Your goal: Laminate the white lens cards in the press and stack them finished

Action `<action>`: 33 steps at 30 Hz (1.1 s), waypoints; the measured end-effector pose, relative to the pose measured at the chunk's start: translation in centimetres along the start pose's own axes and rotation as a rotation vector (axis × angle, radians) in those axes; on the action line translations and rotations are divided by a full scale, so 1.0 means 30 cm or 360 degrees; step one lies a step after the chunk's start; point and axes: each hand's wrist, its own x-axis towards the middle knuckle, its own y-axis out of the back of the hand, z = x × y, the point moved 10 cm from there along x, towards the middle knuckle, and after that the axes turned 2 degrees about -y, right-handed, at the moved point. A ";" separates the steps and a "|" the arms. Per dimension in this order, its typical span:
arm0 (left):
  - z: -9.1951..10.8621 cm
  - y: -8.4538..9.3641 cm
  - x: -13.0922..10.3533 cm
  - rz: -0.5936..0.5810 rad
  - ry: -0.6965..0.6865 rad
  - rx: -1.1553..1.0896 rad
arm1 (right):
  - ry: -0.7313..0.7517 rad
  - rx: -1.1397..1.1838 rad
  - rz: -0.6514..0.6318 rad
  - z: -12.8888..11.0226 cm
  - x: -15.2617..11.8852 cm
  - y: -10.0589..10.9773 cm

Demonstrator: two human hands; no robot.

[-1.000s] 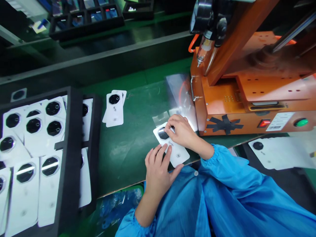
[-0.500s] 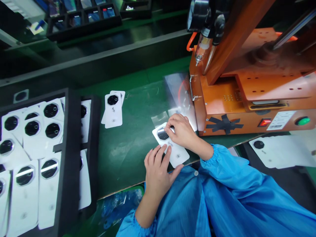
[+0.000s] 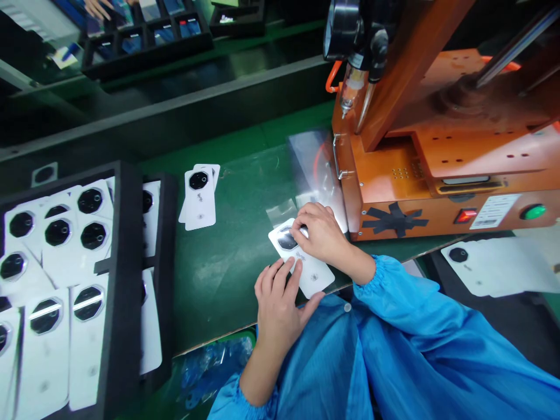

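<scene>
A white panel (image 3: 315,277) with a dark octagonal camera area lies tilted on the green table in front of me. My left hand (image 3: 280,300) rests along the panel's lower left edge, its fingers spread and the thumb near the bottom corner. At the camera area, my right hand (image 3: 320,233) has its fingers bent together in a pinch; what they hold, if anything, is hidden. Two similar white panels (image 3: 200,204) lie overlapped on the table, farther back and to the left.
An orange press machine (image 3: 394,192) stands at the right. Clear film (image 3: 310,160) lies beside it. Black trays (image 3: 118,291) with several white panels fill the left, and more panels (image 3: 499,265) lie at the right. A person's hand (image 3: 97,7) shows at the top left.
Both hands keep nearly the same places on the panel, with the right fingers shifted very slightly. Another person's hand has come into view at the top left. The view has shifted slightly.
</scene>
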 end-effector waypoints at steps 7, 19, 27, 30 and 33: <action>0.010 0.008 0.003 0.0037 -0.0016 -0.0003 | 0.0069 -0.0219 0.0158 -0.049 -0.058 0.076; 0.126 0.149 0.081 -0.0035 -0.0705 0.0191 | 0.0587 -0.0293 -0.0204 -0.180 -0.396 0.167; 0.114 0.214 0.127 0.0054 -0.0993 0.0207 | 0.0831 -0.0501 0.0224 -0.223 -0.386 0.243; 0.004 0.277 0.184 0.0185 -0.0726 -0.0064 | 0.0907 -0.0200 0.0588 -0.193 -0.450 0.399; -0.058 0.294 0.269 0.0279 -0.0431 -0.0532 | 0.0868 0.0043 0.0826 -0.119 -0.557 0.552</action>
